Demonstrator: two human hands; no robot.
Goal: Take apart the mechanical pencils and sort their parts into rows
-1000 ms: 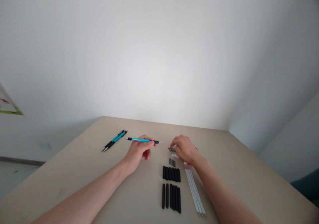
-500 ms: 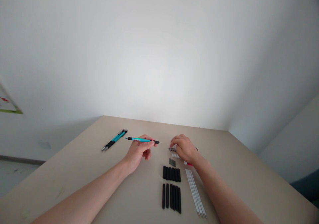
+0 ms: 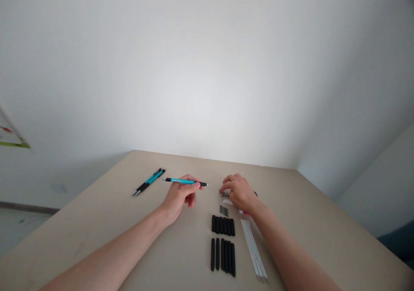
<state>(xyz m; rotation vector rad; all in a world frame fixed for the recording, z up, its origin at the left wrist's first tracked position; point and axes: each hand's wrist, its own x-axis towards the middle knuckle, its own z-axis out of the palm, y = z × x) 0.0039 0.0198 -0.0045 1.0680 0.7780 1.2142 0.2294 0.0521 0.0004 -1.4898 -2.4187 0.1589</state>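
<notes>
My left hand [image 3: 181, 198] is closed around a blue ballpoint pen [image 3: 183, 181] with a black grip; the bare refill point sticks out to the right, with no metal cone around it. My right hand [image 3: 237, 190] pinches at the left end of a row of silver pen tips [image 3: 227, 194], its fingertips on the leftmost one. Small white parts [image 3: 228, 202] lie just below these fingers, partly covered by the hand. Springs [image 3: 224, 211] sit in a short row nearer to me.
Two blue-and-black pens [image 3: 148, 182] with silver tips lie at the left. Two rows of black tubes, the shorter ones [image 3: 223, 225] behind the longer ones [image 3: 223, 256], are near the middle. White refills [image 3: 254, 251] lie beside them. A red item [image 3: 245, 212] shows under my right wrist.
My right fingertips have lowered slightly and closed over the leftmost silver pen tip. My left hand and its pen have stayed in place.
</notes>
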